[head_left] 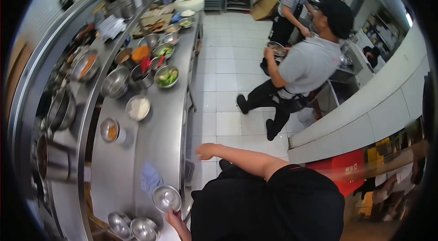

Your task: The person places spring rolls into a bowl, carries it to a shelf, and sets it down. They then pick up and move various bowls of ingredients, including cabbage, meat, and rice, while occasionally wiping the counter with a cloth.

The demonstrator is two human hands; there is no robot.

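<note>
A small steel bowl (166,198) sits near the front edge of the long steel counter (157,149), empty and shiny. The person's left hand (174,221) is right at its near rim, fingers curled up against it; whether it grips the bowl or only touches it I cannot tell from here. Two more small steel bowls (132,227) stand just beside it to the left, at the counter's near corner. A crumpled blue cloth (149,178) lies on the counter just beyond the bowl.

The right hand (206,151) is out over the floor past the counter's edge, well apart from the bowl, holding nothing, fingers loosely bent and blurred.

Farther along the counter stand a cup of orange sauce (110,130), a bowl of white grains (138,107), a large empty bowl (116,82), and a bowl of greens (167,76). Beyond those is a cluster of more bowls with orange and green contents. On the shelf to the left are big pots and a pan of red sauce (86,65).

Across the tiled floor, a co-worker in a grey shirt (305,65) and black cap stands at the opposite line holding a metal dish (277,49). A second person (292,6) works behind, near a cardboard box (264,4).
</note>
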